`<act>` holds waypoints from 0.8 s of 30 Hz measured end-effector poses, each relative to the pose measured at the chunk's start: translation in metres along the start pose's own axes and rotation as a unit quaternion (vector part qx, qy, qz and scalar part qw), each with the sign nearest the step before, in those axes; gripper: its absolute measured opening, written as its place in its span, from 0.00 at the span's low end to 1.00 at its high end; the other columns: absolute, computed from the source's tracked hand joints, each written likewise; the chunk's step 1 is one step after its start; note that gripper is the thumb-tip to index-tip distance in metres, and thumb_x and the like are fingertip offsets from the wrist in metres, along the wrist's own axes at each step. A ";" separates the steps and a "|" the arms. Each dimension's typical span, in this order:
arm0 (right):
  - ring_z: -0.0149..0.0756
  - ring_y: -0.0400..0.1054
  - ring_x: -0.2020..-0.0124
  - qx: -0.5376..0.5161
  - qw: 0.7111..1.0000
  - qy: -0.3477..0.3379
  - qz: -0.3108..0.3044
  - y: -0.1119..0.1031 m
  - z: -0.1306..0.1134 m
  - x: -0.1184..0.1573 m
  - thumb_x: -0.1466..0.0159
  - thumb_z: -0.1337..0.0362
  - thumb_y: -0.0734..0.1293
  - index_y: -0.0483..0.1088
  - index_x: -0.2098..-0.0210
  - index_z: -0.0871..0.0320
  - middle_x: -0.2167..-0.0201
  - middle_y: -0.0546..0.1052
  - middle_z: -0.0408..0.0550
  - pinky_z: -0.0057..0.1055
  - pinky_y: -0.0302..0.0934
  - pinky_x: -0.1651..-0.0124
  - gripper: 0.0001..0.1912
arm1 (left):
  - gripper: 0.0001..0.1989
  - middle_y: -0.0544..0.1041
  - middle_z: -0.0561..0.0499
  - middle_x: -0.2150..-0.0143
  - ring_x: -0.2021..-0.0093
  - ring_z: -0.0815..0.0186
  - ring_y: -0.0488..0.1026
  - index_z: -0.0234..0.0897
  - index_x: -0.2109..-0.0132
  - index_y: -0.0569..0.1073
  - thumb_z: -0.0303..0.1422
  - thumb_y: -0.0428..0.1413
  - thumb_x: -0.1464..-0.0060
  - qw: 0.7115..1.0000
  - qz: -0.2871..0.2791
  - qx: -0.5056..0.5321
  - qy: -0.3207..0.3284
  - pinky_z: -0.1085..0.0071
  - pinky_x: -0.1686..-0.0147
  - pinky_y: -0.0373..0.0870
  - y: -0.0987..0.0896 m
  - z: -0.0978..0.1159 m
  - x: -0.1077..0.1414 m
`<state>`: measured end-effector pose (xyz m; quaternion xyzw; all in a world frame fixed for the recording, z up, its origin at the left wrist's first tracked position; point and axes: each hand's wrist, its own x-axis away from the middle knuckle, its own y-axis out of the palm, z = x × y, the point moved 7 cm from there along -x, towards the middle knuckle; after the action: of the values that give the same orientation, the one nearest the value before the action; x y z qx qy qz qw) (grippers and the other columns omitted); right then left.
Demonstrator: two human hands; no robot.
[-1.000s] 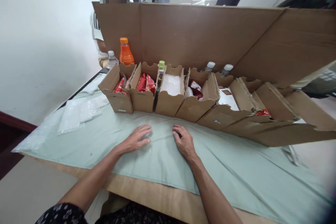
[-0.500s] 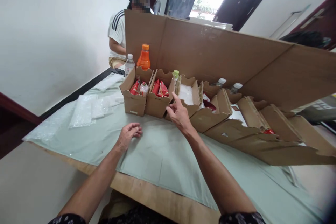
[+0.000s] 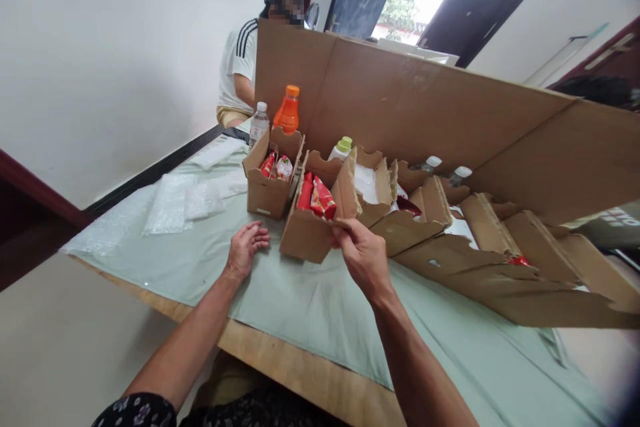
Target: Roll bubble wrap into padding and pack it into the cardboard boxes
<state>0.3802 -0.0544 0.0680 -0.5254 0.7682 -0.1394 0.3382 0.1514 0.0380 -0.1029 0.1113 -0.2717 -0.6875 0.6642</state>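
A cardboard box [image 3: 306, 237] with red packets [image 3: 316, 197] inside stands forward of the row of boxes. My right hand [image 3: 361, 253] pinches its front right corner. My left hand [image 3: 246, 248] rests on the green cloth [image 3: 280, 293], fingers apart and slightly curled, holding nothing, left of that box. Just behind my left hand is another cardboard box [image 3: 267, 197] with red and white packets [image 3: 284, 168]. To the right, several more boxes [image 3: 425, 237] stand side by side, with white and red items in them.
Behind the boxes stand an orange bottle [image 3: 287, 113], a clear bottle [image 3: 259, 125], a green-capped bottle [image 3: 343, 147] and a tall cardboard panel [image 3: 400, 100]. Bubble wrap [image 3: 167, 203] lies at left. A person [image 3: 239, 73] sits beyond the panel's left end.
My right hand has closed on the box with red packets, which has come forward out of the row and turned slightly. The view has shifted a little.
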 end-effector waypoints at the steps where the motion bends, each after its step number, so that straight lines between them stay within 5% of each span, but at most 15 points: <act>1: 0.35 0.76 0.74 0.004 1.000 -0.008 -0.006 -0.011 -0.003 0.019 0.33 0.58 0.65 0.78 0.62 0.54 0.75 0.81 0.43 0.29 0.68 0.68 0.11 | 0.25 0.81 0.47 0.65 0.67 0.64 0.80 0.33 0.55 0.74 0.44 0.67 0.56 1.000 0.002 0.004 0.004 0.69 0.66 0.76 -0.001 0.002 0.000; 7: 0.37 0.78 0.73 0.024 0.998 0.064 0.000 -0.095 0.027 0.108 0.36 0.54 0.69 0.80 0.62 0.53 0.72 0.83 0.45 0.31 0.72 0.67 0.11 | 0.24 0.82 0.46 0.61 0.64 0.65 0.80 0.33 0.55 0.76 0.39 0.67 0.59 1.000 -0.010 -0.017 -0.009 0.70 0.64 0.75 -0.001 0.003 0.005; 11: 0.36 0.76 0.72 0.026 0.973 0.142 0.178 -0.156 0.065 0.144 0.39 0.53 0.71 0.79 0.57 0.54 0.69 0.82 0.47 0.33 0.72 0.67 0.15 | 0.24 0.82 0.42 0.54 0.57 0.58 0.80 0.33 0.53 0.79 0.38 0.66 0.59 0.993 -0.061 -0.098 0.013 0.66 0.61 0.76 0.010 0.000 0.017; 13: 0.40 0.78 0.64 -0.018 0.954 0.157 0.256 -0.169 0.082 0.165 0.40 0.51 0.73 0.77 0.49 0.55 0.63 0.83 0.49 0.35 0.74 0.63 0.23 | 0.26 0.82 0.40 0.48 0.50 0.54 0.79 0.35 0.49 0.79 0.38 0.66 0.58 0.984 -0.097 -0.144 0.030 0.62 0.56 0.77 0.018 -0.003 0.029; 15: 0.45 0.79 0.54 -0.063 0.945 0.160 0.277 -0.166 0.099 0.188 0.41 0.49 0.74 0.74 0.44 0.55 0.54 0.82 0.54 0.39 0.75 0.56 0.30 | 0.29 0.80 0.40 0.42 0.43 0.50 0.77 0.37 0.45 0.78 0.38 0.66 0.56 0.974 -0.136 -0.180 0.033 0.58 0.49 0.76 0.026 -0.009 0.045; 18: 0.49 0.78 0.48 -0.105 0.960 0.178 0.190 -0.135 0.122 0.216 0.44 0.45 0.76 0.74 0.45 0.56 0.48 0.81 0.58 0.42 0.74 0.50 0.33 | 0.33 0.76 0.39 0.36 0.37 0.47 0.72 0.38 0.39 0.76 0.39 0.67 0.53 0.957 -0.192 -0.218 0.023 0.53 0.41 0.73 0.038 -0.021 0.067; 21: 0.50 0.78 0.50 -0.118 0.968 0.200 0.095 -0.102 0.136 0.235 0.43 0.43 0.75 0.75 0.49 0.56 0.51 0.82 0.58 0.45 0.74 0.49 0.31 | 0.37 0.74 0.39 0.34 0.33 0.45 0.69 0.39 0.35 0.73 0.40 0.68 0.52 0.939 -0.238 -0.246 0.019 0.52 0.38 0.71 0.054 -0.029 0.080; 24: 0.50 0.78 0.56 -0.064 0.970 0.220 0.076 -0.087 0.139 0.237 0.42 0.40 0.73 0.77 0.59 0.56 0.60 0.84 0.56 0.45 0.73 0.52 0.26 | 0.37 0.73 0.40 0.33 0.34 0.46 0.70 0.39 0.33 0.70 0.40 0.66 0.49 0.919 -0.283 -0.274 0.022 0.53 0.38 0.71 0.072 -0.036 0.090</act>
<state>0.4828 -0.2846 -0.0723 -0.4423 0.8688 -0.1760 0.1364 0.2229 -0.0553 -0.0768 0.0127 -0.0153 -0.8914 0.4527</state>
